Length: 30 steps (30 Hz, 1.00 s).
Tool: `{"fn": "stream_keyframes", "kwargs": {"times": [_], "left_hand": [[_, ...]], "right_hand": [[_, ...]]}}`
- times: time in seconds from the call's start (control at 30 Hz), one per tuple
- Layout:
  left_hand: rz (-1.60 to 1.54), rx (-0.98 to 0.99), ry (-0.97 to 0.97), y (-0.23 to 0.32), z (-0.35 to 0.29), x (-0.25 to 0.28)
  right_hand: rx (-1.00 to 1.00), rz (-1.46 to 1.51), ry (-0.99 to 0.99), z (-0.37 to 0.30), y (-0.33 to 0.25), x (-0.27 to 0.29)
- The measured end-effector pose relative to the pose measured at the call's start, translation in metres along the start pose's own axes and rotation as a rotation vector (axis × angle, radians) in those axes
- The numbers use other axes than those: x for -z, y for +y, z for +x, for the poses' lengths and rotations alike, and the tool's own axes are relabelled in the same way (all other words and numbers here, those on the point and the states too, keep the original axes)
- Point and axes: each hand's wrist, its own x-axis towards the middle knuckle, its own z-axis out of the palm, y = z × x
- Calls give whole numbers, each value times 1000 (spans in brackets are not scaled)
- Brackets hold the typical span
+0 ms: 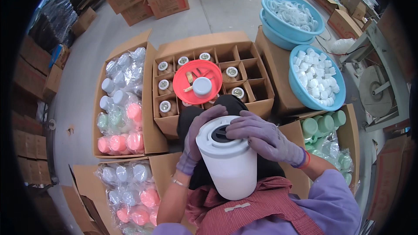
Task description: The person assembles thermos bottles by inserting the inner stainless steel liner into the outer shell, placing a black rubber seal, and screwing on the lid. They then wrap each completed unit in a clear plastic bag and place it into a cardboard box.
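A white cylindrical container (235,169), like a thermos body, stands tilted on my lap with its round opening facing up. Inside the ring-shaped rim sits a black round part (221,133), like a stopper. My gloved left hand (200,127) grips the rim from the left side. Fingers of my gloved right hand (265,137) bend over the rim and reach the black part; their tips are partly hidden. Just beyond, a red round tray (183,91) holds a pale grey-blue cap (202,86) and a few small pieces. It rests over a divided carton (257,113).
Shiny-topped bottles (231,72) fill several carton compartments. Left stand cartons of bagged cups (126,117) in pink, green and pale blue. At right are a blue basin of white caps (315,78), stacked basins of clear rings (291,15) and a carton of green cups (324,124).
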Motion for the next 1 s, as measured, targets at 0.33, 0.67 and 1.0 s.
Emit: {"fn": "stream_keyframes", "kwargs": {"times": [0.33, 0.67, 1.0], "left_hand": [[116, 467, 334, -83, -93, -59], [-225, 588, 190, -76, -101, -44], [480, 193, 133, -17, -72, -60]], "right_hand": [[-881, 140, 378, -105, 17, 63], [-43, 110, -272, -57, -10, 44], [-391, 227, 12, -63, -20, 54]]}}
